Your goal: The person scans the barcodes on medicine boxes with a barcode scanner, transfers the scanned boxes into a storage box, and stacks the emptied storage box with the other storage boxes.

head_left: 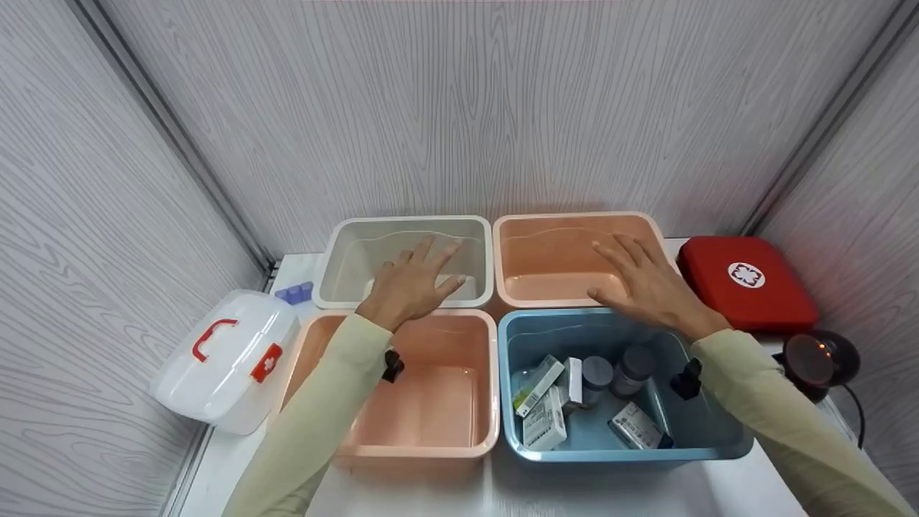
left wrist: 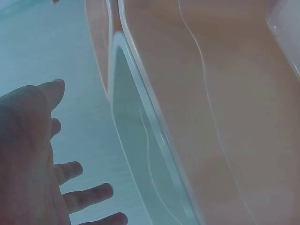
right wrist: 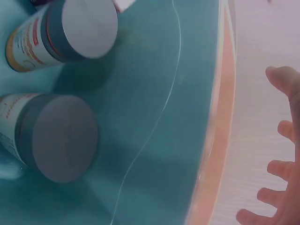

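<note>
My left hand point(head_left: 411, 287) hovers with spread fingers over the grey-white bin point(head_left: 327, 269) at the back left. It holds nothing, and in the left wrist view its fingers point(left wrist: 89, 197) are spread apart. Over the back right peach bin point(head_left: 574, 219) my right hand point(head_left: 646, 287) is spread in the same way, also with nothing in it. Below the right forearm stands a blue bin point(head_left: 560, 457). Inside it are two dark-capped bottles, one lidded bottle point(head_left: 597, 377) beside another bottle point(head_left: 633, 370), and several medicine boxes, among them a white box point(head_left: 637, 426).
A peach bin point(head_left: 431, 409) stands front left. Left of it sits a clear first-aid box point(head_left: 230, 359) with a red handle, near a purple pill organizer point(head_left: 294, 293). At right are a red first-aid case point(head_left: 747, 283) and a dark round device point(head_left: 818, 359) with a cable.
</note>
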{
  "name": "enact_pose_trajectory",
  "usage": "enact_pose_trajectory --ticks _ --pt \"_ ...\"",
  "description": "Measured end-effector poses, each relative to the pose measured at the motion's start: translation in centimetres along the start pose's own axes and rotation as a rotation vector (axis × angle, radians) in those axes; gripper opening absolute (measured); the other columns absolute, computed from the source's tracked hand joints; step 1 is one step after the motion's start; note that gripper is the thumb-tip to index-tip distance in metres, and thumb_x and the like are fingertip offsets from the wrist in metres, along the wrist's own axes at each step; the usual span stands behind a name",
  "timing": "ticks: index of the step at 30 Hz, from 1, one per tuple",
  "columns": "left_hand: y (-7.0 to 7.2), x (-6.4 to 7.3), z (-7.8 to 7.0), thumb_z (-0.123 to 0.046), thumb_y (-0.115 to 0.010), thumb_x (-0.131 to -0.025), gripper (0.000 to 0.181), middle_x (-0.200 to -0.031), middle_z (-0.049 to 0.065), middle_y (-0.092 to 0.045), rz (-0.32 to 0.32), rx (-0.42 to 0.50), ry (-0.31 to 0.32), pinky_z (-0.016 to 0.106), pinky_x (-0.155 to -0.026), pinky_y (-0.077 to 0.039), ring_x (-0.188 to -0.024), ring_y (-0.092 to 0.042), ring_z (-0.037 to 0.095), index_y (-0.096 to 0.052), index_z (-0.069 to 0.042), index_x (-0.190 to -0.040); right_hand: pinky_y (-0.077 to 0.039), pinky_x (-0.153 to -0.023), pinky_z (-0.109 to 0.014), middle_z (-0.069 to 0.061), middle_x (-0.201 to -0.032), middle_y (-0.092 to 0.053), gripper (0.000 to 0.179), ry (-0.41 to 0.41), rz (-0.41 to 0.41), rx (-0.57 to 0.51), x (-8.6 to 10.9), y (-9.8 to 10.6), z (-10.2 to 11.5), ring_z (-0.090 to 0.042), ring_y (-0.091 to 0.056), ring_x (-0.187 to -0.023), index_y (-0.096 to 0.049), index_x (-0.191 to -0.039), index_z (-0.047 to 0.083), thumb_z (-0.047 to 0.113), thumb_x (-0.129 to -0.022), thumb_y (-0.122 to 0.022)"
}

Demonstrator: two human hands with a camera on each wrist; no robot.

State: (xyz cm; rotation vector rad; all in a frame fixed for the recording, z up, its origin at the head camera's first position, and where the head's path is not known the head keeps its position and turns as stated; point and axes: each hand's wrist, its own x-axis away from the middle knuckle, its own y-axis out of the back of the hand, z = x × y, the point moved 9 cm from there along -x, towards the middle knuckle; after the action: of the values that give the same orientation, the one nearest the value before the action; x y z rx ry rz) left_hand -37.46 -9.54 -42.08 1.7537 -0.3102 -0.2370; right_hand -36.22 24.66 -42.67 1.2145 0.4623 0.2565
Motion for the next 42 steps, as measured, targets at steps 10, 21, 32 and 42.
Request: enact_pose_trajectory --ticks 10,21,32,42 --pt "-0.6 1.6 -6.7 -0.063 -0.045 -0.111 0.067 -0.177 0.012 -0.036 -0.003 -0.086 -0.167 0.065 -0.114 -0.051 -0.15 -0.054 0.042 -0.031 -0.038 -0.172 -0.041 -0.114 -0.08 -0.013 -0.182 -0.021 0.085 0.045 0.096 -0.099 2.4 -0.9 3.0 -0.048 -0.028 -0.163 -0.035 -0.171 0.027 0.051 -0.099 -0.074" --pt "-2.8 4.4 -12.2 -0.065 -0.042 -0.112 0.065 -0.164 0.009 -0.051 0.048 -0.196 -0.376 0.042 -0.077 -0.066 -0.1 -0.078 0.028 -0.041 -0.033 -0.168 -0.052 -0.107 -0.073 -0.015 -0.168 -0.042 0.076 0.126 0.183 -0.095 5.3 -2.1 5.1 -0.045 -0.051 -0.145 -0.045 -0.166 0.027 0.048 -0.099 -0.075" --pt "-6.7 5.6 -12.9 -0.066 -0.049 -0.109 0.06 -0.17 0.007 -0.047 0.199 -0.172 -0.451 0.043 -0.096 -0.064 -0.109 -0.076 0.027 -0.06 -0.03 -0.156 -0.058 -0.105 -0.06 -0.013 -0.146 -0.053 0.057 0.148 0.294 -0.11 5.9 -4.8 6.0 -0.032 -0.06 -0.122 -0.063 -0.149 0.015 0.039 -0.1 -0.077" --pt "-8.6 5.8 -11.8 -0.058 -0.05 -0.111 0.051 -0.165 0.006 -0.052 0.256 -0.122 -0.4 0.041 -0.099 -0.064 -0.11 -0.074 0.023 -0.073 -0.024 -0.14 -0.054 -0.109 -0.064 -0.018 -0.145 -0.06 0.07 -0.024 0.613 -0.079 6.3 -9.2 4.4 -0.034 -0.063 -0.122 -0.058 -0.153 0.015 0.041 -0.094 -0.084"
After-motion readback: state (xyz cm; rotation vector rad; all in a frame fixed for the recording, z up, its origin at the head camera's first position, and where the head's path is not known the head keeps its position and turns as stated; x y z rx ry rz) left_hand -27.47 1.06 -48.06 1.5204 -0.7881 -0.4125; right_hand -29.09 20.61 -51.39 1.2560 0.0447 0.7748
